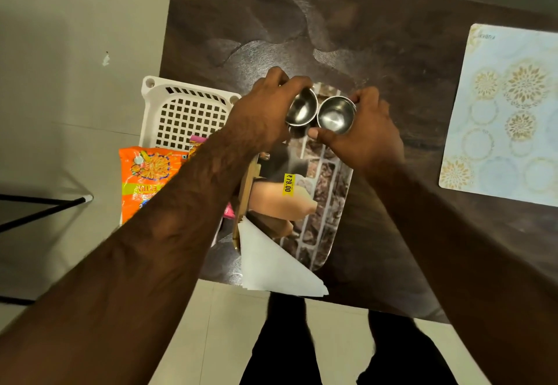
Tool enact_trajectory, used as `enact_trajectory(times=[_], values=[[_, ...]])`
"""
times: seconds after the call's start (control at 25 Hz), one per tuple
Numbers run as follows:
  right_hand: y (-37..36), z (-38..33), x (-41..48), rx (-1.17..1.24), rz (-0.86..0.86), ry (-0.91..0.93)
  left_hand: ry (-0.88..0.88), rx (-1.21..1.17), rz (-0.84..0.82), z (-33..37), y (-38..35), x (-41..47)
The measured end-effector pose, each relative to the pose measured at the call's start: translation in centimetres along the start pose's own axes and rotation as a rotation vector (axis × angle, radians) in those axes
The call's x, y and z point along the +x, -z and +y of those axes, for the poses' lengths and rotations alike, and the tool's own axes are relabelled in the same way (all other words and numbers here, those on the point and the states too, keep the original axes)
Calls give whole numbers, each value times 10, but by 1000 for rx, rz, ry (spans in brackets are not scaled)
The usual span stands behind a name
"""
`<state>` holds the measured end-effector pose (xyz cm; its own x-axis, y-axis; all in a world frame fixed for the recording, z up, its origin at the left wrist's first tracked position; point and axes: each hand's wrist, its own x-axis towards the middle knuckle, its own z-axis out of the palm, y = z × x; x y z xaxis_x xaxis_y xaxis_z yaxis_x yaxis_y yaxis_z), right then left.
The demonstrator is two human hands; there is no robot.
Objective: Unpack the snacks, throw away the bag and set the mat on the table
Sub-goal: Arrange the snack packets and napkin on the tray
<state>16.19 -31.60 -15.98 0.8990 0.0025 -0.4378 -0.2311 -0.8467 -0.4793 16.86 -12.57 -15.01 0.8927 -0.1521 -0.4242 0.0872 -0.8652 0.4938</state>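
holding two steel bowls (335, 114) side by side, left hand (262, 116) gripping one, right hand (367, 137) the other.

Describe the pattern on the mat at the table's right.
The mat is pale blue with gold floral rounds; head view.

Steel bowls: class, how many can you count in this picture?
2. One steel bowl is in the left hand, the other in the right hand, side by side. Others may be hidden behind the hands.

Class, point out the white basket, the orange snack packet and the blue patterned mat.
white basket (187, 116): head view, its lattice panel.
orange snack packet (145, 179): head view, printed front.
blue patterned mat (507, 119): head view, its middle.
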Motion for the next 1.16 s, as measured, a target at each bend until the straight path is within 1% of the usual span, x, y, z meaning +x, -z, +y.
enact_trajectory(times=[0.32,0.44,0.48,0.56,0.6,0.64,0.68,0.72,0.76,0.8,0.84,0.88,1.0,1.08,1.16], values=[[11,-2,-1,-75,-38,17,29,7,45,-5,-3,-4],[16,0,-3,-54,-56,4,19,-3,30,-1,-1,-6],[18,4,-7,-32,-36,-8,31,-20,36,-1,2,-9],[20,21,-22,-5,59,-38,89,-83,122,-6,8,-23],[19,31,-32,-6,67,-46,111,-134,191,-9,8,-35],[13,42,-42,-16,20,-50,117,-192,249,-12,4,-52],[5,51,-54,-9,-105,-55,117,-237,272,-15,-3,-72],[-6,59,-67,32,-297,-53,134,-270,250,-17,-15,-97],[-17,60,-83,127,-518,-55,182,-294,195,-19,-29,-123],[-30,61,-98,179,-688,-52,258,-304,127,-19,-45,-149],[-42,59,-111,136,-764,-21,339,-306,66,-20,-61,-175],[-56,57,-122,107,-767,21,406,-315,25,-21,-75,-198],[-83,39,-138,71,-722,45,547,-398,-78,-26,-109,-244],[-90,28,-139,-9,-736,78,617,-482,-138,-24,-123,-254],[-95,23,-139,-106,-733,131,685,-566,-136,-20,-130,-253]])
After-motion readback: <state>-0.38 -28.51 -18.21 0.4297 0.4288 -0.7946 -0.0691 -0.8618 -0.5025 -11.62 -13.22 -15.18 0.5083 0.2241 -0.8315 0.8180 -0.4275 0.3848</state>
